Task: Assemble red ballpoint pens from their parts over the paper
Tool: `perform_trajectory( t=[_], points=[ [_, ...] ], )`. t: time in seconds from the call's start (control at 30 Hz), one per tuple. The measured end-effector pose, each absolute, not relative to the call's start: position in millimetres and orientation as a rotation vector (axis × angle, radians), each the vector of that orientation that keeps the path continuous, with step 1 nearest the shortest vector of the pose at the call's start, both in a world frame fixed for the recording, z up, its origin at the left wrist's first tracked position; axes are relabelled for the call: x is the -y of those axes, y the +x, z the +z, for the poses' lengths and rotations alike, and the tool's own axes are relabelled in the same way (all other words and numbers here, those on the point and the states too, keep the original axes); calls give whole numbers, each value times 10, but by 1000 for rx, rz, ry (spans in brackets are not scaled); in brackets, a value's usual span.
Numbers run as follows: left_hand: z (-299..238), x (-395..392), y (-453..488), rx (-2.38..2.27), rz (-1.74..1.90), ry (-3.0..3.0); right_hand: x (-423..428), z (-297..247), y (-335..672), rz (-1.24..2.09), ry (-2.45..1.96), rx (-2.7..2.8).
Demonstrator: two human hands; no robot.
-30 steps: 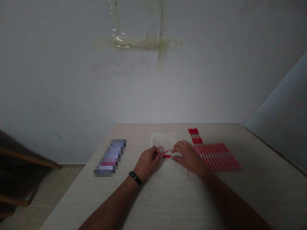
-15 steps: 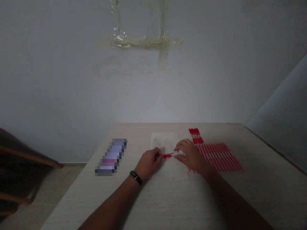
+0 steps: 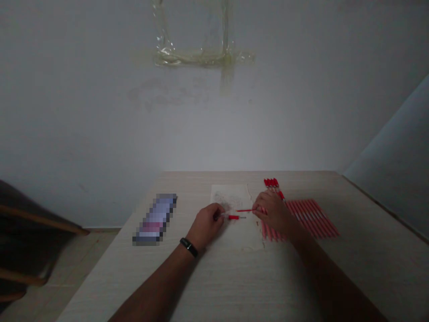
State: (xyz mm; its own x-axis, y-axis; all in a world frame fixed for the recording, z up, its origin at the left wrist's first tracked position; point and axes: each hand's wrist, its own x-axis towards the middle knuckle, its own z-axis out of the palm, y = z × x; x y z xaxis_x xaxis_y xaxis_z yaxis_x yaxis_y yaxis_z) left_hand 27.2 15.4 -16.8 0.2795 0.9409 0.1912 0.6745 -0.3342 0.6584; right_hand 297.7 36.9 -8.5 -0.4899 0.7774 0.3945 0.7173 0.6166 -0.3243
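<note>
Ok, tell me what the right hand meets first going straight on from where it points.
Probably the red pen piece held by the left hand, past the thin red refill the right hand holds; depth is unclear.

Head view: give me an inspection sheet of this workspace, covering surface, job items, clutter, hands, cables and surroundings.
Surface: pale wood-grain table, with a paper sheet marked by dark smudges.
Job items: short red pen part; thin red rod, possibly a refill; rows of red-and-white pens.
Clutter: pixelated flat object left of the paper, unidentifiable.
Hands: left hand pinches the pen part, black wristband on its wrist; right hand pinches the rod, over the pens.
Cables: nothing seen.
Surroundings: clear tape on a grey wall; dark furniture with wooden rails at left.
</note>
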Motion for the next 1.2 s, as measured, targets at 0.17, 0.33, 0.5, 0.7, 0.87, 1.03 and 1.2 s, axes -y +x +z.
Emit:
perform_trajectory(
  t=[0.17,0.33,0.5,0.7,0.87,1.03,1.2],
  points=[
    [-201,-186,229,-1503,877,2074,-365,-108,2998,211,-1164,2389],
    [-200,-171,239,-1412,890,2097,-319,-168,2904,262,-1195,2458],
    [-182,-156,271,-1362,887,2106,-316,-180,2911,279,-1231,2465],
    [-178,-150,287,-1342,806,2124,-338,-211,2915,297,-1228,2461],
    [-175,-142,287,-1293,819,2118,-361,-234,2929,282,-1206,2441],
    [-160,-134,288,-1217,834,2179,-319,-163,2874,309,-1165,2395],
    [-130,-114,329,-1089,829,2215,-191,-114,2689,408,-1092,2350]
  ],
)
